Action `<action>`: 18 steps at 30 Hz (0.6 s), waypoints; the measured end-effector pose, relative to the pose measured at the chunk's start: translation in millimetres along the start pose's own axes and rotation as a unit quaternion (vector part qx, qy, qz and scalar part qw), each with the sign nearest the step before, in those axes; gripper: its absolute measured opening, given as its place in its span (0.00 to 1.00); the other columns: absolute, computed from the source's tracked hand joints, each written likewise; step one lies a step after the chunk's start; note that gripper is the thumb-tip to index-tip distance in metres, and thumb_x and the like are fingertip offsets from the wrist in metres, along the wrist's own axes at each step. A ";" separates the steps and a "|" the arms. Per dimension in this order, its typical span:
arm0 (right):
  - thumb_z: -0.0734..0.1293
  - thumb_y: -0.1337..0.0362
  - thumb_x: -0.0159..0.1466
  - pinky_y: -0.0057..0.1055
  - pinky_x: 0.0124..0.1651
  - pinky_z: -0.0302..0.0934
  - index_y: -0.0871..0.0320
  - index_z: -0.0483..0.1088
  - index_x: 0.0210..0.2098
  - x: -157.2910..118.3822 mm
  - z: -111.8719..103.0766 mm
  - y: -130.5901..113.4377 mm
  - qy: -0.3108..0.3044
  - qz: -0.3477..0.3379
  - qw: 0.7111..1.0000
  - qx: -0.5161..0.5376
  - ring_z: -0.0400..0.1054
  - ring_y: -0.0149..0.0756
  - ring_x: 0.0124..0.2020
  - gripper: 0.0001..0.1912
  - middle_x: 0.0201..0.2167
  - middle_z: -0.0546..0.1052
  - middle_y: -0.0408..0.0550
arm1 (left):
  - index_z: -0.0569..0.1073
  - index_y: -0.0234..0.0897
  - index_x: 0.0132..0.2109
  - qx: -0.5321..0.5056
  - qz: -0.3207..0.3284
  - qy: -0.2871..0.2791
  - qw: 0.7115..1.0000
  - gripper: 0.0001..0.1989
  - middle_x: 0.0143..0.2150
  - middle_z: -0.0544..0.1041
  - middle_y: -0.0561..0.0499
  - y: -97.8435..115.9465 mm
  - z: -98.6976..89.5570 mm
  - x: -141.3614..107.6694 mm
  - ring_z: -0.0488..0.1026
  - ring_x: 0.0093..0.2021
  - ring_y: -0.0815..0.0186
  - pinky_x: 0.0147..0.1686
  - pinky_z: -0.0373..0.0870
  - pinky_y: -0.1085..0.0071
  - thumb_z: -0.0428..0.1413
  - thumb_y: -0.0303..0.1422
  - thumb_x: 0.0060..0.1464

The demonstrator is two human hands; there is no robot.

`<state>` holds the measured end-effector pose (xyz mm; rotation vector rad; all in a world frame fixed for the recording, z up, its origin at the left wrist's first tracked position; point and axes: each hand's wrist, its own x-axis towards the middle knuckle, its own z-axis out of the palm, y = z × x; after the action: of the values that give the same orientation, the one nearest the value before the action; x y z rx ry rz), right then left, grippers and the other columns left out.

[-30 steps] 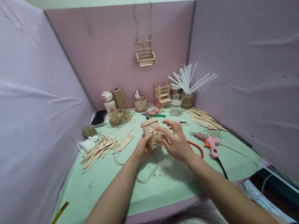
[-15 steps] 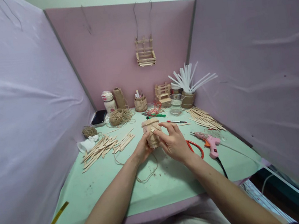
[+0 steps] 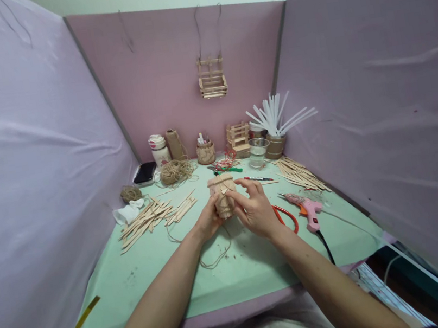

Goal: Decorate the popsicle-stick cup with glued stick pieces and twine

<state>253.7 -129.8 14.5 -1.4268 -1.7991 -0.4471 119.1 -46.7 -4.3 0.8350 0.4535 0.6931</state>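
A small round craft pot (image 3: pixel 222 184), pale beige with a band of twine near its rim, stands upright between my hands above the table. My left hand (image 3: pixel 209 217) is closed around its left side and lower part. On the other side, my right hand (image 3: pixel 255 209) has its fingertips pressed to the pot's right front, beside a small pale piece on its face. Whether that piece is pinched or only touched, I cannot tell. A loose length of twine (image 3: pixel 217 263) curves over the table below the pot.
Wooden sticks (image 3: pixel 145 223) lie left, with more sticks (image 3: pixel 301 175) at the right. Right of my hand are red-handled scissors (image 3: pixel 286 215) and a pink glue gun (image 3: pixel 310 210). Behind stand a twine bundle (image 3: pixel 174 171), a clear cup (image 3: pixel 258 152) and a pot of white glue sticks (image 3: pixel 276 145).
The view has shifted very slightly. Both hands keep their places on the pot, with barely any finger movement on the right.
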 end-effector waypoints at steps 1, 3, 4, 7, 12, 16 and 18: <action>0.62 0.69 0.62 0.45 0.55 0.59 0.54 0.71 0.51 -0.1 -0.1 -0.3 0.003 0.002 1.000 0.002 0.54 0.48 0.55 0.18 0.56 0.62 0.55 | 0.74 0.36 0.53 0.000 0.000 0.000 1.000 0.19 0.49 0.78 0.46 0.0 -0.1 0.0 0.76 0.45 0.63 0.40 0.73 0.71 0.51 0.40 0.60; 0.62 0.69 0.62 0.45 0.56 0.59 0.54 0.71 0.51 0.0 -0.6 -1.1 0.000 0.001 1.000 0.004 0.54 0.48 0.55 0.18 0.55 0.62 0.54 | 0.74 0.36 0.53 -0.001 0.000 -0.001 1.000 0.19 0.49 0.78 0.46 -0.1 -0.7 0.2 0.76 0.44 0.62 0.40 0.74 0.71 0.52 0.40 0.59; 0.62 0.69 0.61 0.45 0.56 0.58 0.54 0.71 0.50 0.1 -0.9 -1.5 -0.004 0.000 1.000 0.006 0.54 0.48 0.55 0.18 0.55 0.63 0.54 | 0.74 0.36 0.53 -0.001 0.000 -0.002 1.000 0.19 0.49 0.78 0.46 -0.3 -1.1 0.4 0.76 0.44 0.63 0.40 0.73 0.71 0.52 0.40 0.59; 0.62 0.70 0.61 0.45 0.55 0.59 0.55 0.71 0.50 0.7 -1.0 -2.5 0.000 0.001 1.000 0.015 0.54 0.48 0.55 0.18 0.55 0.63 0.55 | 0.74 0.36 0.53 -0.003 0.001 -0.007 1.000 0.19 0.49 0.78 0.46 -0.8 -2.6 1.2 0.76 0.45 0.63 0.41 0.73 0.72 0.52 0.41 0.59; 0.61 0.69 0.62 0.44 0.53 0.60 0.54 0.72 0.50 0.6 2.2 -2.4 0.004 0.002 1.000 0.028 0.54 0.48 0.55 0.17 0.55 0.63 0.55 | 0.75 0.37 0.52 0.002 -0.003 -0.005 1.000 0.19 0.47 0.79 0.47 -1.0 -3.5 1.5 0.76 0.44 0.63 0.40 0.73 0.72 0.53 0.42 0.58; 0.61 0.70 0.62 0.45 0.53 0.60 0.55 0.71 0.49 0.3 4.3 -2.7 0.020 0.011 0.999 0.046 0.55 0.47 0.54 0.17 0.54 0.64 0.55 | 0.74 0.36 0.53 -0.005 0.003 -0.003 1.000 0.20 0.49 0.78 0.46 -1.5 -3.5 1.6 0.76 0.45 0.62 0.42 0.74 0.70 0.52 0.42 0.59; 0.61 0.69 0.62 0.45 0.53 0.60 0.55 0.71 0.49 0.9 3.9 -2.5 0.034 0.019 0.997 0.062 0.57 0.46 0.53 0.17 0.53 0.65 0.55 | 0.73 0.35 0.55 -0.008 0.003 -0.010 1.000 0.21 0.50 0.78 0.45 -1.8 -4.2 2.6 0.76 0.46 0.61 0.44 0.73 0.68 0.52 0.42 0.59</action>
<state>249.9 -127.2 13.2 -1.3425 -1.7115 -0.3553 119.0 -43.6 -8.5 0.8276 0.4275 0.6939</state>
